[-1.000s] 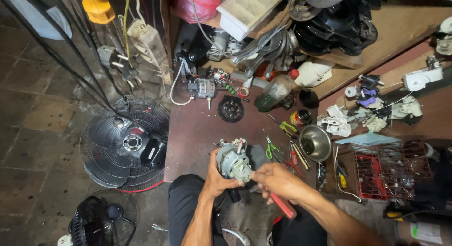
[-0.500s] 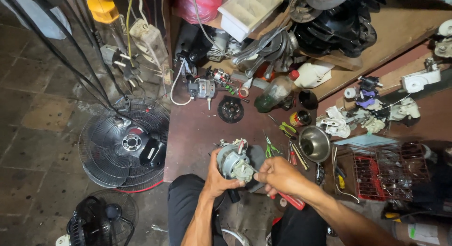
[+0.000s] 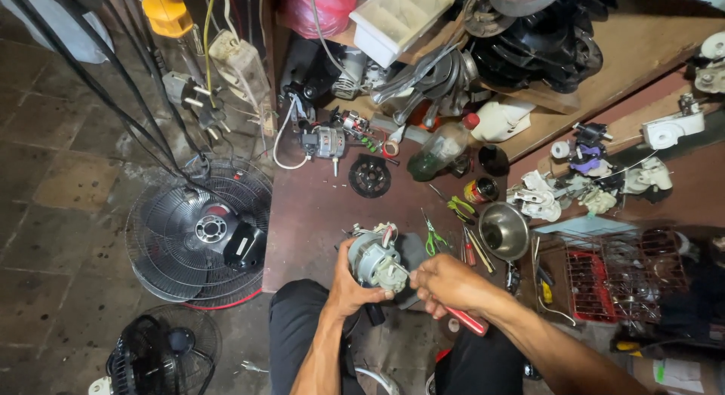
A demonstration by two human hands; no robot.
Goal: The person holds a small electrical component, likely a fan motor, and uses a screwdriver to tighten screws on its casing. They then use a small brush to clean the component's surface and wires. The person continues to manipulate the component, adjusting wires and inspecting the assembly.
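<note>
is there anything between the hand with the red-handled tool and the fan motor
Nothing visible. The left hand cups the fan motor from below, and the right hand brings the red-handled tool straight to its side.

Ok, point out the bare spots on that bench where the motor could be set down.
The widest bare patch of the bench lies between the second motor and black disc above and the held fan motor below. Right of the green-handled pliers it is crowded: steel bowl, tools, wire basket.
</note>
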